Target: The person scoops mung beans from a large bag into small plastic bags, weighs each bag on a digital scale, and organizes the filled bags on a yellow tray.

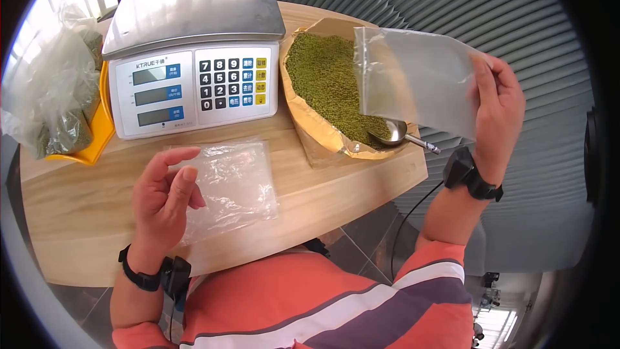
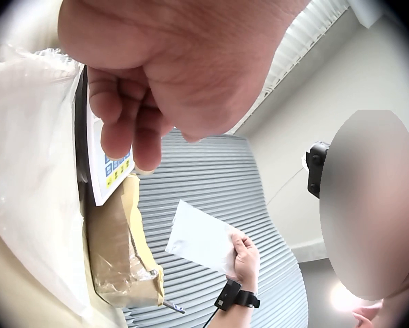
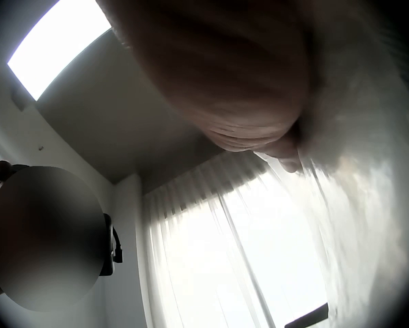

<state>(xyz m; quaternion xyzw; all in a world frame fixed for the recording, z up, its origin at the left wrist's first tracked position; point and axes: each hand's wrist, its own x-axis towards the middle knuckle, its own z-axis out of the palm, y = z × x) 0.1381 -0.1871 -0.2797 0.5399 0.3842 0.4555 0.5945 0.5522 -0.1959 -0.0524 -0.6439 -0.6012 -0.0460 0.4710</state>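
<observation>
In the head view my right hand point(image 1: 498, 100) pinches one end of a clear zip-lock bag point(image 1: 413, 81), thumb on the near face. The bag hangs flat and looks empty, overlapping the right side of a brown paper sack point(image 1: 303, 113) full of green mung beans point(image 1: 323, 77). A metal scoop point(image 1: 392, 132) rests in the beans, its handle sticking out over the rim. My left hand point(image 1: 165, 197) has loosely bent fingers with nothing between them. It hovers at the left edge of more clear plastic bags point(image 1: 236, 184) lying flat on the table.
A KTRUE digital scale point(image 1: 187, 84) with a steel platform point(image 1: 194, 10) stands at the back of the wooden table point(image 1: 323, 200). Left of it, filled plastic bags point(image 1: 55, 97) sit in a yellow tray point(image 1: 103, 132). A grey pleated curtain point(image 1: 529, 58) hangs behind the right hand.
</observation>
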